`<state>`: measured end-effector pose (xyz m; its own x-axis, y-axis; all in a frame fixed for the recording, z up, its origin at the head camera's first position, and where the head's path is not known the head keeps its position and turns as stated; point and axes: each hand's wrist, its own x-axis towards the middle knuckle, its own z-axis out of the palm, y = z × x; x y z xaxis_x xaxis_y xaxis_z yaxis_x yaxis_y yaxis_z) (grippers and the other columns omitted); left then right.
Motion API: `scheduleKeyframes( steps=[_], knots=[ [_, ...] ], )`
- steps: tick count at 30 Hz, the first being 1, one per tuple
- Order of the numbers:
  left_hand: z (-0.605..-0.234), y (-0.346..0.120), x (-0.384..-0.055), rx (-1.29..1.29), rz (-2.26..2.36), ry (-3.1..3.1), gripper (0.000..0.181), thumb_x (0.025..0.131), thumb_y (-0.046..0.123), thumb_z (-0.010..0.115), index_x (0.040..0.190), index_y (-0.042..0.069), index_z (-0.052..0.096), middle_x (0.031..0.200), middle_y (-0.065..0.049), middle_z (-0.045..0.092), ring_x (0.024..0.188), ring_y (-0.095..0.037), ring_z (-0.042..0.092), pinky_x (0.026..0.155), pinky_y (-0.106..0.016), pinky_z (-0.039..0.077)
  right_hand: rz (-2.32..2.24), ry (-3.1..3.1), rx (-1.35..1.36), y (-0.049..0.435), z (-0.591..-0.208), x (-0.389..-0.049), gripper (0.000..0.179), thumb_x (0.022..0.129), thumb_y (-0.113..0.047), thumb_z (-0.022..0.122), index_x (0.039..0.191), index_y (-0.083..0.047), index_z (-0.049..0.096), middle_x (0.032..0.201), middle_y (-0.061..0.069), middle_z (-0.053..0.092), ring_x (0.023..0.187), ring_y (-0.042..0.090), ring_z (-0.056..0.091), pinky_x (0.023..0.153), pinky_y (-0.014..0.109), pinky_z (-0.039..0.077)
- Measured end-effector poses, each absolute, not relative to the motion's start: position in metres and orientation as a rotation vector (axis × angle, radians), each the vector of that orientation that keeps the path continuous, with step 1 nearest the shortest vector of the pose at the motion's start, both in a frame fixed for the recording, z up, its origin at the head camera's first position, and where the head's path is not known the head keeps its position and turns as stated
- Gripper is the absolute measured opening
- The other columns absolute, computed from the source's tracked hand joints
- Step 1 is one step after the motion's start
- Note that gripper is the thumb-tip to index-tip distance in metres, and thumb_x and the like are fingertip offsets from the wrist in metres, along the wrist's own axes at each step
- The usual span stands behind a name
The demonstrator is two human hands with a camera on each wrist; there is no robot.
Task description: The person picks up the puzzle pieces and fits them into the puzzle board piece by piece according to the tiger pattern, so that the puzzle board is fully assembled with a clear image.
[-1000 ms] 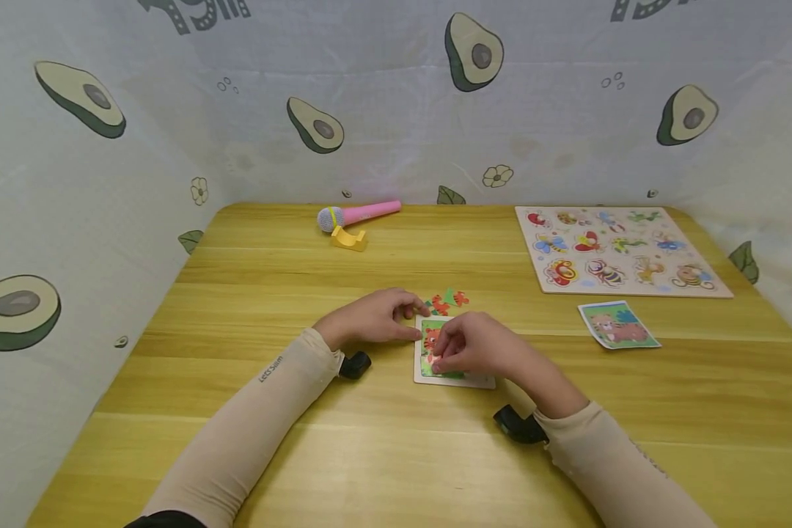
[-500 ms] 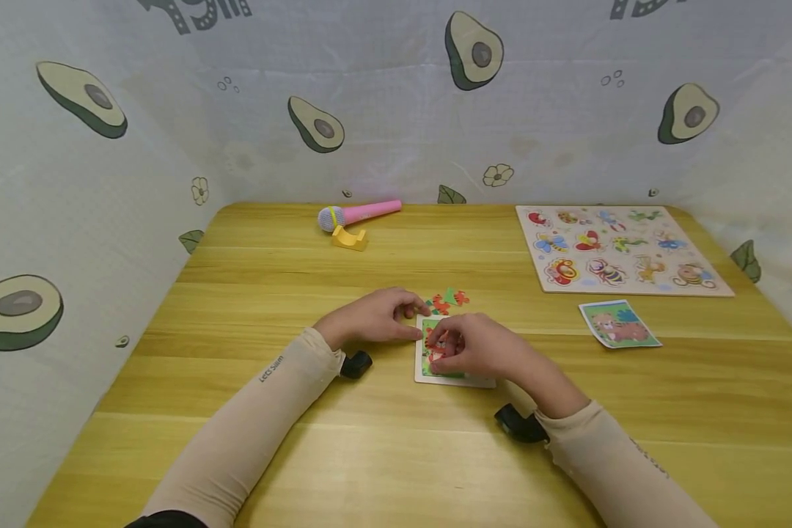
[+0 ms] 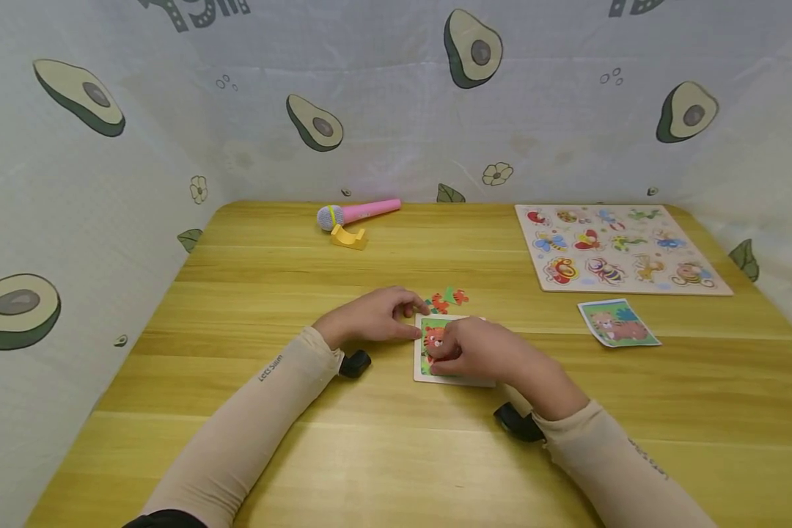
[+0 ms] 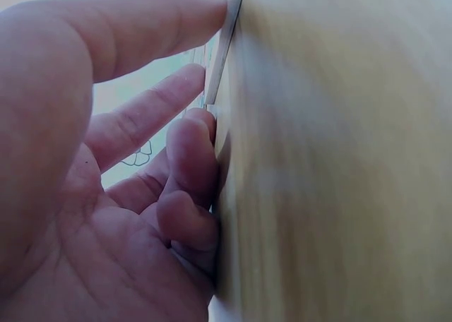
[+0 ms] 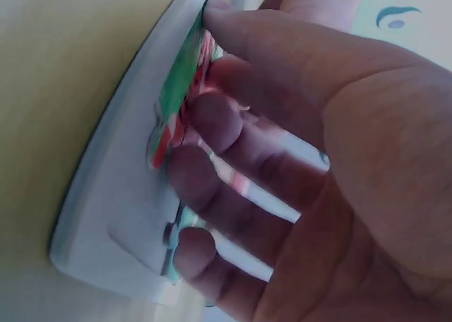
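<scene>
A small jigsaw puzzle board with a pale rim lies in front of me, its tiger picture partly covered by my right hand. At the board's upper left corner rests my left hand; its thumb and index finger, both fairly straight, touch the edge while the other fingers bend loosely. My right hand is over the board with curled fingers, pinching at a green and red puzzle piece against the picture. How far that piece sits in is hidden. Several loose puzzle pieces lie just beyond the board.
A picture card lies to the right. Behind it is a large wooden insect puzzle. A pink toy microphone and a yellow cradle-shaped piece are at the back left. Patterned cloth hangs around the table.
My right hand's fingers have drawn slightly down and closer together over the picture, uncovering more of the tiger's face. The left hand stays at the board's corner.
</scene>
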<state>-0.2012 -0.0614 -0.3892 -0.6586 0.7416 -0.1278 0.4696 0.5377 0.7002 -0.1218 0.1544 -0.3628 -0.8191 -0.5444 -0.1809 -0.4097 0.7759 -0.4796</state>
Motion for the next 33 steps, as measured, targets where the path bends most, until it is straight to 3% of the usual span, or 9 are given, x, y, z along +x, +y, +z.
scheduleKeyframes(
  steps=[8, 15, 24, 33],
  knots=[
    [-0.389, -0.062, -0.201, 0.995, 0.895, 2.369, 0.033, 0.094, 0.027, 0.074, 0.125, 0.017, 0.067, 0.107, 0.0, 0.056, 0.088, -0.015, 0.052, 0.08, -0.029, 0.045, -0.678, 2.689, -0.834, 0.156, -0.364, -0.122, 0.021, 0.085, -0.027, 0.084, 0.099, -0.013, 0.08, 0.083, -0.014, 0.067, 0.071, 0.002, 0.057, 0.068, 0.027, 0.05],
    [-0.388, -0.061, -0.2, 1.004, 0.882, 2.378, 0.032, 0.094, 0.027, 0.074, 0.124, 0.017, 0.067, 0.107, 0.0, 0.056, 0.089, -0.016, 0.052, 0.08, -0.028, 0.045, -0.818, 2.573, -0.848, 0.167, -0.367, -0.128, 0.019, 0.086, -0.029, 0.083, 0.098, -0.015, 0.079, 0.088, -0.01, 0.067, 0.075, 0.008, 0.058, 0.068, 0.028, 0.05],
    [-0.386, -0.06, -0.201, 0.997, 0.888, 2.374, 0.033, 0.094, 0.028, 0.074, 0.125, 0.018, 0.067, 0.107, 0.0, 0.056, 0.089, -0.016, 0.052, 0.08, -0.029, 0.045, -0.915, 2.597, -0.649, 0.191, -0.36, -0.139, 0.02, 0.088, -0.028, 0.08, 0.103, -0.014, 0.077, 0.084, -0.006, 0.065, 0.073, 0.016, 0.058, 0.066, 0.033, 0.048],
    [-0.387, -0.061, -0.201, 0.962, 0.923, 2.372, 0.032, 0.092, 0.025, 0.077, 0.121, 0.015, 0.069, 0.103, -0.001, 0.057, 0.085, -0.015, 0.053, 0.077, -0.028, 0.045, -0.868, 2.726, -0.481, 0.201, -0.36, -0.149, 0.026, 0.094, -0.021, 0.074, 0.114, -0.005, 0.073, 0.098, 0.005, 0.066, 0.081, 0.02, 0.059, 0.07, 0.035, 0.049]
  ],
)
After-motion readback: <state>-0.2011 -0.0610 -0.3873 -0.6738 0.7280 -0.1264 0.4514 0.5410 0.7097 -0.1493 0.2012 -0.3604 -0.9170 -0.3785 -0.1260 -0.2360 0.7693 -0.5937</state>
